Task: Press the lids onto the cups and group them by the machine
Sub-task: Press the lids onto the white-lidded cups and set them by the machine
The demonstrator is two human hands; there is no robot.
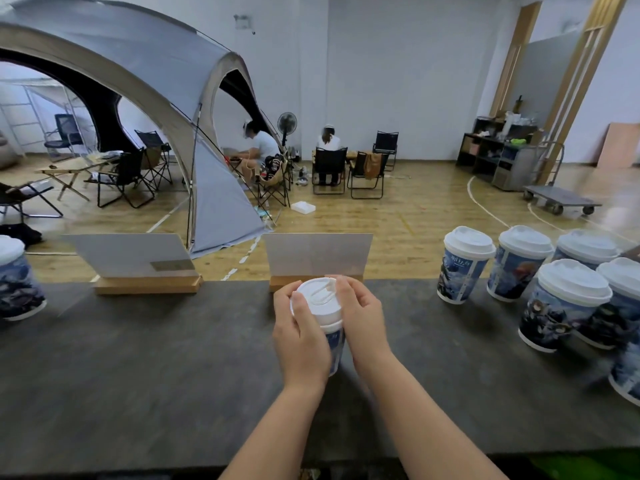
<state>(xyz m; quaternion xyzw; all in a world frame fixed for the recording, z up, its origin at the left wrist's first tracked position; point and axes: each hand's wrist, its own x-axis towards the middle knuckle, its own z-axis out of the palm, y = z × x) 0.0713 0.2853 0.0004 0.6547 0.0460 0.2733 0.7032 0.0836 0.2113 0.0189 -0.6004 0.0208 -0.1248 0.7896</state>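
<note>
Both hands (pixel 329 327) around lidded cup (pixel 320 306)

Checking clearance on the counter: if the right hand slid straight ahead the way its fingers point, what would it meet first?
The right hand grips the cup under its lid. Straight ahead, it would probably meet the card stand's wooden base just behind the cup, though depth is uncertain.

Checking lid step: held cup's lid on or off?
On. The white lid caps the cup; both hands grip it; seal unclear.

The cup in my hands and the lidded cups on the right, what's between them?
Head view: only bare dark countertop between the held cup and the lidded cups.
</note>
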